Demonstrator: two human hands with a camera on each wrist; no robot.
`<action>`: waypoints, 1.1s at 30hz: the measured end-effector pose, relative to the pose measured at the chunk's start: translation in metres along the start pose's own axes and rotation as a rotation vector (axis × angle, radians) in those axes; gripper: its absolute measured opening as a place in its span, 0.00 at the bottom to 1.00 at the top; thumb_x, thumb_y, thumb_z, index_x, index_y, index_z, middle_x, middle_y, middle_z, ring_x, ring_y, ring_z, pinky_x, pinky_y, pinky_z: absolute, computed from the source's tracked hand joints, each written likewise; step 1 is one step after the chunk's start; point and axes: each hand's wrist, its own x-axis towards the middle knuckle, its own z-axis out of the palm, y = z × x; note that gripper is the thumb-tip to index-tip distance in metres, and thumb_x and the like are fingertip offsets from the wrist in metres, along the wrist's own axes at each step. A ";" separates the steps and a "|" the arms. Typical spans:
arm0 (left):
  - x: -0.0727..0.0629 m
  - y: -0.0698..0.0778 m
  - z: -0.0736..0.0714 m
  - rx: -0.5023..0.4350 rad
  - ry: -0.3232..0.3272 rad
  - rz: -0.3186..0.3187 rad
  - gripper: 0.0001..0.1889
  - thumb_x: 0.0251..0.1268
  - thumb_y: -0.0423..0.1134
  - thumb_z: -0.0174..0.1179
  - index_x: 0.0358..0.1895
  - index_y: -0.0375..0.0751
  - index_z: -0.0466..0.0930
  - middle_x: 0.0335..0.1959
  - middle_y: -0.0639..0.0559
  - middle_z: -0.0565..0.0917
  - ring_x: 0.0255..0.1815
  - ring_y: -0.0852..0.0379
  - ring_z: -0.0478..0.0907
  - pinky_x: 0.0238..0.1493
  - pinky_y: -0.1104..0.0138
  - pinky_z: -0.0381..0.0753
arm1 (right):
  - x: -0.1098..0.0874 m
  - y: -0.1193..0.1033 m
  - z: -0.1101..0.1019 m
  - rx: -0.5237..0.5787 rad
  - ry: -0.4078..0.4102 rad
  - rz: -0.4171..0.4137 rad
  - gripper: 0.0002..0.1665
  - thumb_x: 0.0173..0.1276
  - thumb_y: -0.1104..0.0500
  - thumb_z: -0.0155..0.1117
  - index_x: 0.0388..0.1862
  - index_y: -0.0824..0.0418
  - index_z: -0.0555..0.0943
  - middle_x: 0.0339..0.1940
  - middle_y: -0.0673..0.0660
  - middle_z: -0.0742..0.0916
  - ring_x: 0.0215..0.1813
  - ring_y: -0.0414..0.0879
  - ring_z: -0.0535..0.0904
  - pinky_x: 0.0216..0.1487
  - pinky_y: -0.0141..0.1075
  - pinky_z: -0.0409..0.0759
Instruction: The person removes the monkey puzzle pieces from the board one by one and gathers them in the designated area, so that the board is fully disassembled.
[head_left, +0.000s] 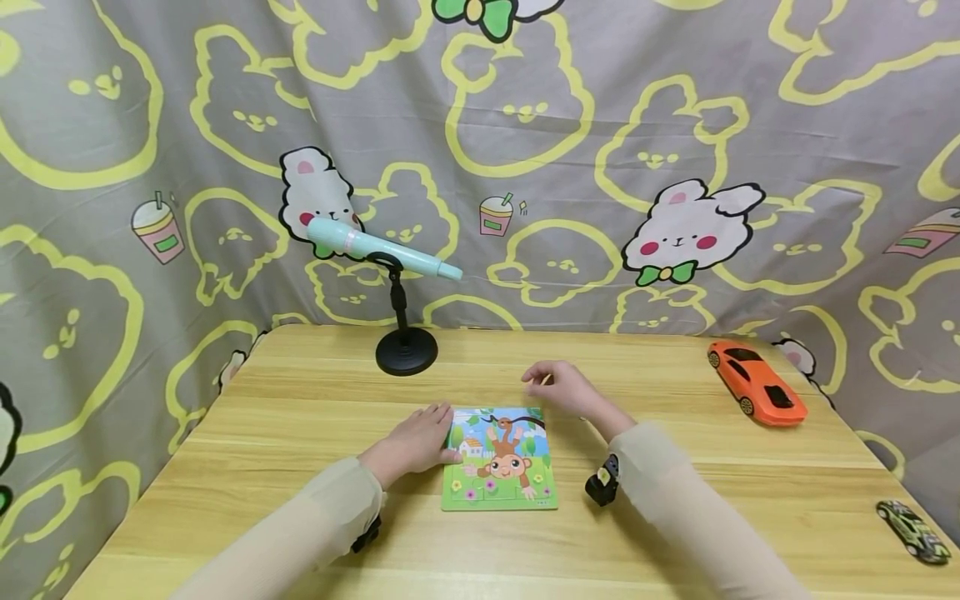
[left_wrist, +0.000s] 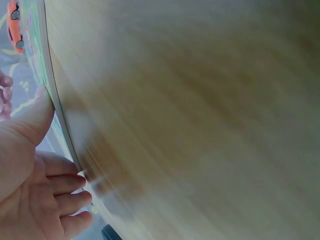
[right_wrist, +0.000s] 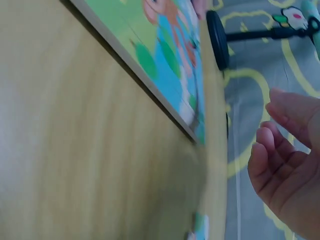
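A square jigsaw puzzle (head_left: 498, 479) with a cartoon monkey on a green and blue scene lies flat on the table. My left hand (head_left: 420, 440) rests at its left edge, the thumb (left_wrist: 41, 112) over the border and the other fingers extended along the side. Above the table, just beyond the puzzle's upper right corner, my right hand (head_left: 564, 387) hovers with loosely bent fingers (right_wrist: 270, 155) and nothing visible in them. Under that wrist, mostly hidden in the head view, a small colourful piece (right_wrist: 201, 226) shows on the table in the right wrist view.
A black stand (head_left: 407, 350) holds a mint-green microphone (head_left: 382, 250) at the back of the wooden table (head_left: 300, 417). An orange toy car (head_left: 756, 383) is at the back right; a smaller patterned car (head_left: 912, 532) lies near the right edge. Behind hangs a grey cartoon-print curtain (head_left: 420, 108).
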 end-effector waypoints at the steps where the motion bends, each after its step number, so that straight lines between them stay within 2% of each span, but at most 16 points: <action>1: 0.000 0.000 0.000 -0.002 0.000 -0.001 0.40 0.63 0.56 0.53 0.68 0.28 0.56 0.69 0.37 0.56 0.70 0.43 0.50 0.67 0.54 0.52 | 0.000 -0.001 0.004 0.008 -0.021 -0.012 0.11 0.64 0.65 0.61 0.43 0.70 0.80 0.30 0.54 0.79 0.29 0.46 0.72 0.28 0.36 0.73; 6: 0.000 0.001 -0.001 0.005 -0.004 -0.001 0.40 0.63 0.56 0.53 0.68 0.28 0.56 0.70 0.38 0.55 0.70 0.43 0.50 0.67 0.54 0.51 | 0.001 0.000 0.021 0.009 -0.145 -0.067 0.14 0.64 0.63 0.62 0.47 0.67 0.79 0.35 0.54 0.79 0.30 0.45 0.73 0.30 0.36 0.75; 10: 0.000 0.002 -0.002 0.013 -0.009 -0.007 0.40 0.63 0.56 0.54 0.68 0.28 0.56 0.69 0.38 0.56 0.70 0.43 0.51 0.67 0.55 0.52 | 0.000 -0.002 0.031 -0.004 -0.228 -0.063 0.17 0.63 0.60 0.64 0.50 0.64 0.78 0.40 0.55 0.79 0.31 0.44 0.74 0.32 0.36 0.75; 13: 0.000 0.003 -0.002 0.017 -0.012 -0.011 0.40 0.62 0.56 0.54 0.68 0.28 0.56 0.69 0.38 0.56 0.70 0.44 0.51 0.67 0.55 0.52 | 0.000 -0.005 0.037 -0.016 -0.275 -0.069 0.19 0.62 0.59 0.64 0.51 0.63 0.78 0.40 0.56 0.78 0.29 0.44 0.75 0.31 0.36 0.76; 17: 0.000 0.003 -0.002 0.015 -0.009 -0.013 0.40 0.62 0.56 0.55 0.67 0.28 0.57 0.69 0.38 0.56 0.69 0.44 0.51 0.67 0.54 0.53 | 0.003 -0.007 0.043 -0.060 -0.307 -0.116 0.19 0.62 0.58 0.65 0.51 0.63 0.78 0.37 0.55 0.78 0.29 0.45 0.75 0.31 0.36 0.76; 21: 0.000 0.003 -0.002 0.006 -0.001 -0.012 0.40 0.61 0.56 0.55 0.67 0.28 0.57 0.69 0.37 0.57 0.69 0.43 0.52 0.67 0.54 0.53 | 0.005 -0.005 0.049 -0.132 -0.329 -0.153 0.18 0.62 0.59 0.65 0.51 0.60 0.79 0.35 0.54 0.76 0.33 0.44 0.69 0.33 0.35 0.71; 25: 0.000 0.003 -0.002 0.007 0.000 -0.009 0.40 0.61 0.56 0.55 0.67 0.28 0.57 0.69 0.37 0.57 0.69 0.43 0.52 0.67 0.54 0.53 | 0.004 -0.004 0.052 -0.179 -0.355 -0.154 0.21 0.61 0.58 0.66 0.54 0.58 0.78 0.34 0.53 0.73 0.34 0.45 0.65 0.34 0.36 0.67; 33: 0.000 0.003 -0.002 0.001 -0.002 -0.006 0.40 0.62 0.55 0.55 0.67 0.27 0.57 0.69 0.37 0.56 0.69 0.43 0.52 0.67 0.54 0.52 | 0.002 -0.008 0.053 -0.193 -0.374 -0.146 0.27 0.59 0.57 0.68 0.58 0.59 0.77 0.35 0.53 0.72 0.34 0.44 0.64 0.33 0.34 0.65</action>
